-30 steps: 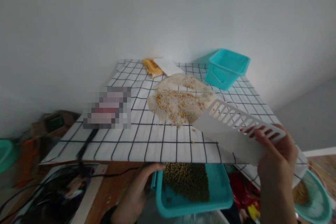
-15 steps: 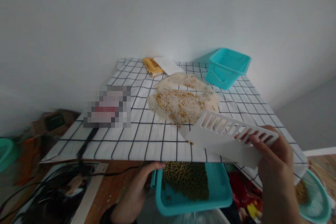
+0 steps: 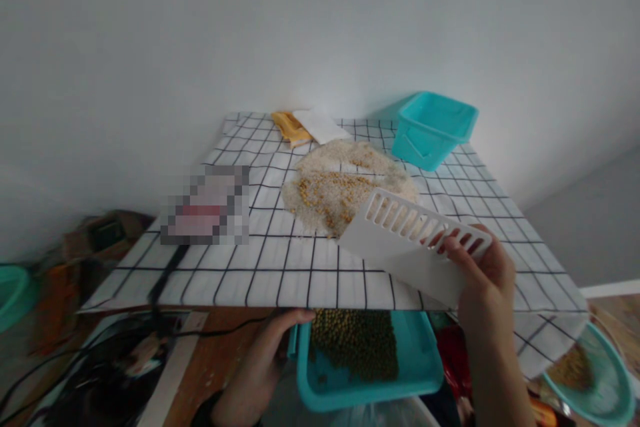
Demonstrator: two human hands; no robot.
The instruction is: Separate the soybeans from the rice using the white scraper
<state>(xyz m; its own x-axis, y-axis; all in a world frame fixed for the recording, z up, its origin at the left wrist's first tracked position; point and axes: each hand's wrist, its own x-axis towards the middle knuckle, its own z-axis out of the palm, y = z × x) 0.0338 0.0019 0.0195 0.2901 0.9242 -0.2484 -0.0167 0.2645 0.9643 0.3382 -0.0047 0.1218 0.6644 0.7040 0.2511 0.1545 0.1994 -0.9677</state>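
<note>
With the right hand (image 3: 480, 280) gripping the slotted white scraper (image 3: 413, 240) at the grain pile (image 3: 345, 187) mid-worktop, keep its edge flat, sweeping toward the teal tray (image 3: 367, 360) the left hand (image 3: 263, 363) grips below the near edge.

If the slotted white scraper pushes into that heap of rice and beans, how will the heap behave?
The heap is loose grains, so it would likely spread and slide rather than move whole. The round beans may roll across the smooth checked cloth. Rice could slip through the scraper slots.
</note>
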